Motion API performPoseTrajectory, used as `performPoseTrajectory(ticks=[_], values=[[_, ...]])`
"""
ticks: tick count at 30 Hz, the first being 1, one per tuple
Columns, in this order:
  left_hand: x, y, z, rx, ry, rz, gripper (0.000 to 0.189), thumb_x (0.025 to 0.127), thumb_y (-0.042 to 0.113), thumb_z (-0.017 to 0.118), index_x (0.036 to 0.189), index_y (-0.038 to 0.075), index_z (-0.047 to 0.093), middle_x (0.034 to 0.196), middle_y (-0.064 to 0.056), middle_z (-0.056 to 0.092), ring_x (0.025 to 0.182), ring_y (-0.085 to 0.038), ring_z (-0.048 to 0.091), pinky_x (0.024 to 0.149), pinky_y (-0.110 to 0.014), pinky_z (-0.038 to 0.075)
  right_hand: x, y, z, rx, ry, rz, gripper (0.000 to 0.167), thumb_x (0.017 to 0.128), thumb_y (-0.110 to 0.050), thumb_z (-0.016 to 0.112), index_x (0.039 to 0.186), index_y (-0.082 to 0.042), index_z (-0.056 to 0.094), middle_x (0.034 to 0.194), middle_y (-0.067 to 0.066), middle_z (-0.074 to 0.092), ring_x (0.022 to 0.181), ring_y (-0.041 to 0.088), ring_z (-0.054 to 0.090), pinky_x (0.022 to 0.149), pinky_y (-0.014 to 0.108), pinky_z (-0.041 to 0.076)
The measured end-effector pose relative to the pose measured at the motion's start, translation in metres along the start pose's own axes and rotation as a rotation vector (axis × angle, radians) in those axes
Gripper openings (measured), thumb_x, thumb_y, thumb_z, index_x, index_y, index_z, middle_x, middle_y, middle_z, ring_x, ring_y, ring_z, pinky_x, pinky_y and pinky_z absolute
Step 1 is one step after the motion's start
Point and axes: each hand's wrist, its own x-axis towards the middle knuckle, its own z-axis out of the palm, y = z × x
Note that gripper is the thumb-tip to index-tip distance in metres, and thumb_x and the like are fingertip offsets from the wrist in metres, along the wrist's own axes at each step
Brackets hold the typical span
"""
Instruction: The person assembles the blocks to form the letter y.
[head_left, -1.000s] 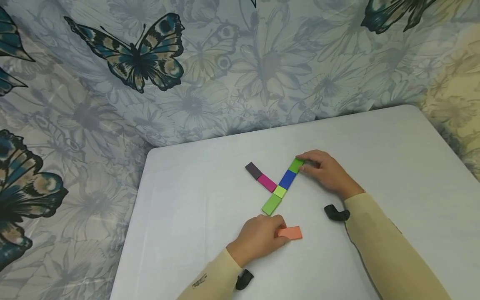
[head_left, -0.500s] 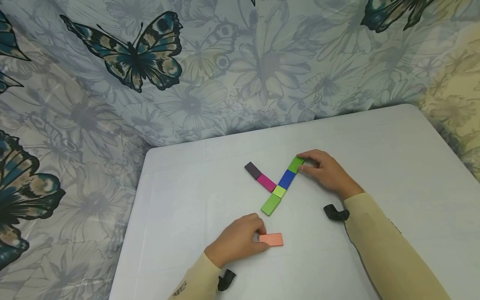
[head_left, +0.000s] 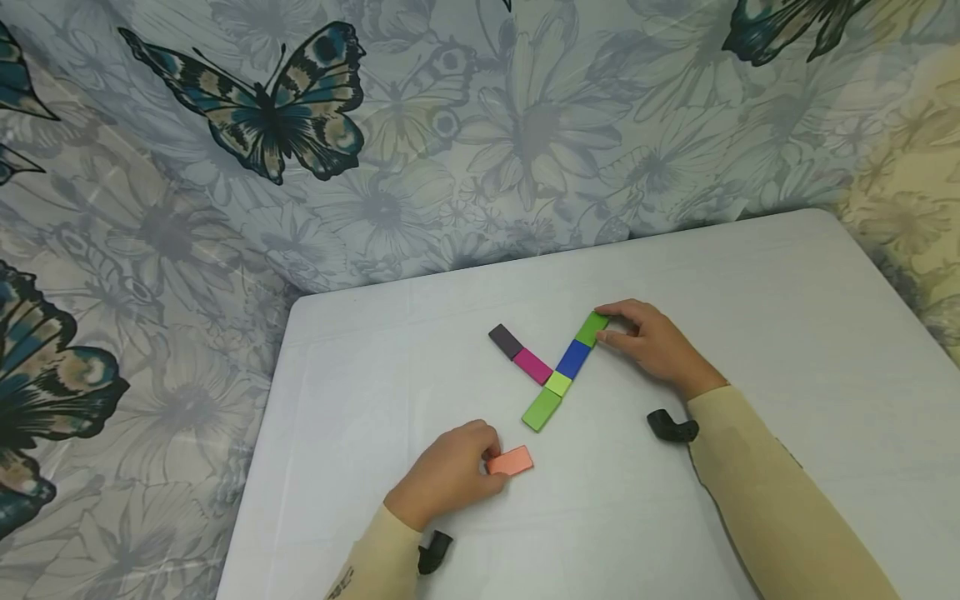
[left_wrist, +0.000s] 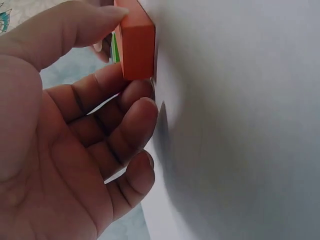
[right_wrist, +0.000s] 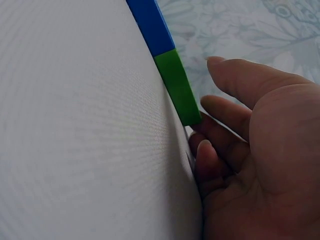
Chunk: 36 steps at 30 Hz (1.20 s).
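My left hand (head_left: 446, 475) pinches a flat orange rectangular block (head_left: 512, 461) between thumb and fingers, low over the table. Its thumb presses one face of the orange block (left_wrist: 137, 45) in the left wrist view, the other fingers loosely bent below. A Y-shaped row of coloured blocks lies beyond: dark grey (head_left: 506, 342), magenta (head_left: 532, 366), yellow-green (head_left: 558, 383), light green (head_left: 542, 409), blue (head_left: 573, 359) and green (head_left: 592, 329). My right hand (head_left: 648, 342) rests at the outer end of the green block (right_wrist: 177, 87); in the right wrist view its thumb stands apart from that block.
The blocks lie on a white table (head_left: 360, 375) with rounded corners. Behind and to the left hangs cloth (head_left: 420, 183) printed with flowers and butterflies. Black wrist pieces (head_left: 672, 426) show by both sleeves.
My left hand has moved left with the orange block, away from below the row, and the block has turned slightly. My right hand and the row have stayed put.
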Motion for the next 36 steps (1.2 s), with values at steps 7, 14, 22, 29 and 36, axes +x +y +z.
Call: performPoseTrajectory(ticks=[7,14,22,29,36], values=[[0.001,-0.001,-0.002,0.058,0.096,0.01,0.02,0.085,0.014,0.084,0.093,0.015,0.066,0.088,0.007,0.059,0.068,-0.006,0.048,0.065,-0.024,0.046,0.0,0.001,0.0,0.004,0.014,-0.015,0.046,0.107,-0.026,0.073,0.147,-0.005,0.065,0.147,0.017,0.061,0.123,0.033,0.054,0.099,0.054,0.043],[0.008,0.0,0.001,0.087,0.124,0.009,0.019,0.086,0.017,0.086,0.095,0.015,0.069,0.088,0.009,0.058,0.069,-0.006,0.049,0.065,-0.024,0.047,0.001,0.0,0.0,0.012,0.017,0.001,0.046,0.107,-0.026,0.074,0.147,-0.004,0.065,0.148,0.017,0.061,0.133,0.036,0.053,0.104,0.056,0.043],[0.011,-0.002,0.004,0.097,0.152,0.008,0.02,0.086,0.02,0.087,0.093,0.016,0.069,0.086,0.009,0.058,0.071,-0.007,0.051,0.067,-0.025,0.047,0.0,-0.002,0.0,0.001,0.013,0.006,0.047,0.107,-0.028,0.073,0.147,-0.005,0.065,0.146,0.015,0.062,0.125,0.033,0.055,0.1,0.053,0.043],[0.013,-0.002,0.004,0.094,0.169,0.027,0.019,0.088,0.022,0.088,0.093,0.016,0.07,0.086,0.01,0.06,0.07,-0.005,0.052,0.067,-0.025,0.048,0.0,0.0,-0.001,-0.002,0.014,0.0,0.047,0.108,-0.03,0.073,0.147,-0.005,0.065,0.145,0.015,0.062,0.122,0.032,0.055,0.099,0.053,0.043],[0.014,-0.002,0.004,0.108,0.158,0.03,0.02,0.09,0.025,0.089,0.095,0.015,0.072,0.087,0.01,0.061,0.071,-0.005,0.053,0.068,-0.025,0.049,0.0,0.0,0.001,-0.003,0.012,0.004,0.047,0.108,-0.03,0.073,0.147,-0.005,0.065,0.145,0.015,0.062,0.118,0.032,0.054,0.098,0.052,0.043]])
